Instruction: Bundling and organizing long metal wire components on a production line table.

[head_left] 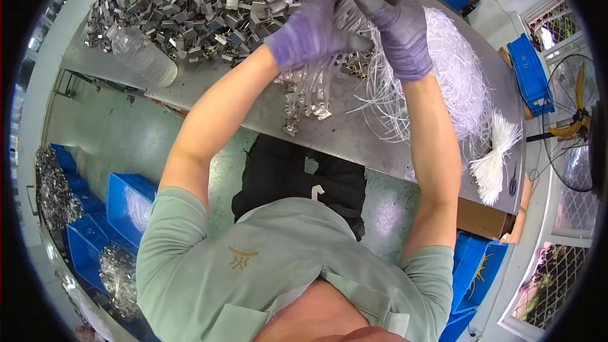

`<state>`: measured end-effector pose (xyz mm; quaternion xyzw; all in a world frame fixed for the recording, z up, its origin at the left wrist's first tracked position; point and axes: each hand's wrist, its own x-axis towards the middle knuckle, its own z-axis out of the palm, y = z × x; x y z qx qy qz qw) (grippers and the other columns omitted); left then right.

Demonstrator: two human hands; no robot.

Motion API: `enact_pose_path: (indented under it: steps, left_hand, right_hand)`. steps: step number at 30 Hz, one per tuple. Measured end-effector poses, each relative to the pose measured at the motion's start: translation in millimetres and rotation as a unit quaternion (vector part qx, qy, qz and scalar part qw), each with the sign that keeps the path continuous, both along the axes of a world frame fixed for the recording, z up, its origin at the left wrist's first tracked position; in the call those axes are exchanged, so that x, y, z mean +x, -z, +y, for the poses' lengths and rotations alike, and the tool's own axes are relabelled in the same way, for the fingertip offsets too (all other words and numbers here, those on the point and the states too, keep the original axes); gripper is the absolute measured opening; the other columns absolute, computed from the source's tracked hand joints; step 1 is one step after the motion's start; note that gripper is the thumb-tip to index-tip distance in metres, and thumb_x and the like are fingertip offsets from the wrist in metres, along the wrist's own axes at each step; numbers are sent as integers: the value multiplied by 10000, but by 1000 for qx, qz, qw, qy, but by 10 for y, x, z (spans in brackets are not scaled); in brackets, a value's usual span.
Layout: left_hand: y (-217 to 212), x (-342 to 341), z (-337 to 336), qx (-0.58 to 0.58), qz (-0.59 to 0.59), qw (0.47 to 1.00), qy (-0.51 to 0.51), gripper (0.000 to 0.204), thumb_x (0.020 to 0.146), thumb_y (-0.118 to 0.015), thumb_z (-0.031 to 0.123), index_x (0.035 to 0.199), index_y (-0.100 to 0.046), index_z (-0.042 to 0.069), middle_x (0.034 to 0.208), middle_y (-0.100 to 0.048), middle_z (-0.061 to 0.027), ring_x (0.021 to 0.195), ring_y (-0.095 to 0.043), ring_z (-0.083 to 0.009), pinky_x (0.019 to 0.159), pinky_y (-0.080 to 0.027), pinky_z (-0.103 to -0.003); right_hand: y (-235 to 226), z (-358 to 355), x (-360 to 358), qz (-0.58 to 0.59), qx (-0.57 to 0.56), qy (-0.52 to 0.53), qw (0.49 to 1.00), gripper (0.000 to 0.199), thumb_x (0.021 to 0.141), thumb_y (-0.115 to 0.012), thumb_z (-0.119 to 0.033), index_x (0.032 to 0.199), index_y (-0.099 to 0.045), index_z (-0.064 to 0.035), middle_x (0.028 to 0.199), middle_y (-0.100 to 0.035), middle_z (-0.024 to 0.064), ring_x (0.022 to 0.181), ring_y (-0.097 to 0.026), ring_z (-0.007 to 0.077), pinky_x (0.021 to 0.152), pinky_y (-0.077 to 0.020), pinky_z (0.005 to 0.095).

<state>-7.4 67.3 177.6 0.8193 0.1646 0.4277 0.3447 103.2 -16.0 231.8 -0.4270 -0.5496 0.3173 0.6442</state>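
Observation:
My left hand [310,31], in a purple knitted glove with dark fingers, is closed round a bundle of clear plastic strands [316,76]. Small shiny metal pieces [307,107] hang from the bundle's lower end, just over the table. My right hand [400,35], gloved alike, grips the same bundle higher up, its thumb against the strands. Motion smears the upper strands and part of the left glove. Left of my hands lies a heap of square metal parts [209,16]. A tangled mound of clear strands [453,69] spreads beside my right wrist.
On the metal table [373,145] a clear plastic bottle [142,57] lies on its side at the left. A tied bunch of white strips [496,159] is near the right edge. Blue bins [126,206] stand lower left. A caged fan [573,123] is at far right.

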Motion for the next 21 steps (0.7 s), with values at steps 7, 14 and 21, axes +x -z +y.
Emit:
enact_pose_path:
  steps: [7,14,21]
  left_hand:
    - [142,221,545,446,246,850,-137,267,818,-595,220,1051,-604,91,968,-644,-64,960,-571,-193,871,-431,-339]
    - [314,327,645,481,200,827,-211,200,849,-480,223,933,-627,115,894,-639,-99,831,-593,-267,810,-444,-408]
    - [-412,312,815,431,-38,901,-9,210,817,-567,237,940,-617,74,924,-643,-128,872,-609,-289,758,-477,-377]
  right_hand:
    - [-27,231,-146,-140,39,139,980,508,725,-740,-227,1118,-529,15,966,-634,110,834,-606,195,725,-496,323]
    - [-213,246,-140,-250,-27,243,937,429,746,-717,-239,1053,-579,27,921,-659,146,830,-624,223,734,-492,323]
    - [-489,371,-27,-147,57,72,985,405,748,-753,-206,1053,-586,4,948,-659,81,824,-616,148,743,-496,277]
